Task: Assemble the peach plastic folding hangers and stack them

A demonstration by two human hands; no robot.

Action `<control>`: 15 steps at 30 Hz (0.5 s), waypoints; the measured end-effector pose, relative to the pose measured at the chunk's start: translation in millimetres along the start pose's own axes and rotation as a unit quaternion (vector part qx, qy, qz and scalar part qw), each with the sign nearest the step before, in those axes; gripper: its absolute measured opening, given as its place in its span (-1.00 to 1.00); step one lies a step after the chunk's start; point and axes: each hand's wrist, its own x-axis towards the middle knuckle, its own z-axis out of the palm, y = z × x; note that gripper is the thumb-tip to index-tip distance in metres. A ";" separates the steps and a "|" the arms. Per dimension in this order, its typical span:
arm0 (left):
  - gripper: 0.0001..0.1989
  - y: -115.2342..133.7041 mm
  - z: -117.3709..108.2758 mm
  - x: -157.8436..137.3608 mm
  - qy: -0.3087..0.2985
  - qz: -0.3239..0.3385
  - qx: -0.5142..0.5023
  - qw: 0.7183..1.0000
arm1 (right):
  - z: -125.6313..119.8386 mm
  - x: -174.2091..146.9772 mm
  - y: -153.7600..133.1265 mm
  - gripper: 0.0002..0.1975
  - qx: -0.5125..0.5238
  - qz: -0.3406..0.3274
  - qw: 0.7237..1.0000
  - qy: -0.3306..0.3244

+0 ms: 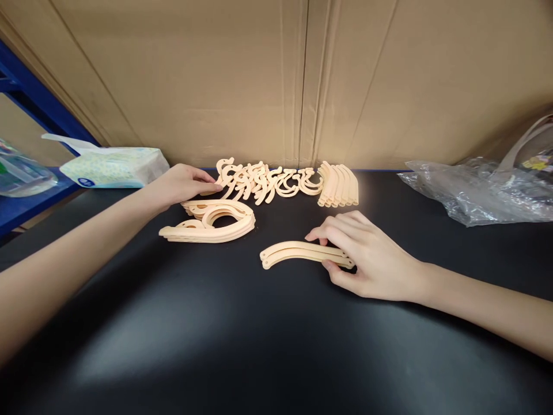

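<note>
My left hand (184,183) reaches to the left end of a heap of beige plastic hanger hooks (254,178), its thumb and finger closed on a hook at that end. The grip is partly hidden. Just below that hand lies a stack of folded travel hangers (207,233). My right hand (360,253) holds the right end of two curved hanger arms (298,251), side by side on the black tabletop, with the thumb on the near edge and fingers on the far side. Beyond it stands a row of several matching hanger arms (339,184).
A pack of tissues (118,167) lies at the back left beside a blue metal frame (32,86). Clear plastic bags (470,193) lie at the back right. Brown cardboard (216,75) forms a wall behind the black tabletop (242,340).
</note>
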 end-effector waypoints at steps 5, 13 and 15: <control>-0.54 17.1 -8.3 -13.7 0.013 -0.017 0.028 0.999 | -1.6 0.4 -2.0 -0.63 0.035 -0.037 0.998 -0.024; -0.53 63.2 -34.1 -47.2 0.104 0.024 0.055 0.993 | -7.4 -1.6 -4.1 -0.62 0.086 -0.068 0.992 -0.058; -0.57 82.8 -35.5 -62.1 0.114 0.044 0.024 0.992 | -7.2 -2.7 -1.9 -0.63 0.104 -0.047 0.993 -0.023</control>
